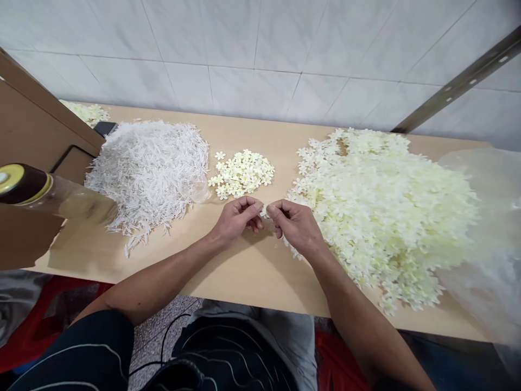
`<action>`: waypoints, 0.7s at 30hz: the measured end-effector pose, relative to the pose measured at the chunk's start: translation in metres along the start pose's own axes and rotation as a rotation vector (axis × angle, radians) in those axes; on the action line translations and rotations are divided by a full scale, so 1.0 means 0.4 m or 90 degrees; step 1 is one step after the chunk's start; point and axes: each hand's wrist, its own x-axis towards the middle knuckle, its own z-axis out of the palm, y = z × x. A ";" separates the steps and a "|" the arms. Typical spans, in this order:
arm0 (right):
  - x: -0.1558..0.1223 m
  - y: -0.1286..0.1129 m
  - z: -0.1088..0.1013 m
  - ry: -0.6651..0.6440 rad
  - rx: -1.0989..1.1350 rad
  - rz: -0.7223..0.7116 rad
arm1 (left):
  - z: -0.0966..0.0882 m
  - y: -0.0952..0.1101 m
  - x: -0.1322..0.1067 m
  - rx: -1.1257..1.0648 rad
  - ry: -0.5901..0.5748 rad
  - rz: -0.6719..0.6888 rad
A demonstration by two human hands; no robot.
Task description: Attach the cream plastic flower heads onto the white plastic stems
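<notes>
My left hand (237,217) and my right hand (295,222) meet fingertip to fingertip over the wooden table (252,271). Both are pinched shut on one small cream artificial flower (264,212) held between them. A big heap of the same cream flowers (386,206) lies just right of my right hand. Straight beyond my hands lies a small pile of flowers with yellow centres (242,172). A heap of thin white plastic stems (150,168) sits to the left of it.
A clear bottle with a dark, yellow-topped cap (44,195) lies at the left edge against a brown cardboard box (28,130). A clear plastic bag (492,244) covers the table's right end. White tiled wall behind. More flowers (87,112) lie at the back left.
</notes>
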 end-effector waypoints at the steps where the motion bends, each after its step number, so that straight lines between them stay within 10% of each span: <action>1: 0.001 0.002 0.001 0.012 0.001 0.006 | -0.001 0.001 0.001 -0.022 -0.003 -0.013; 21: 0.006 0.016 -0.051 0.118 0.062 -0.011 | -0.004 -0.004 0.008 -0.040 0.032 -0.064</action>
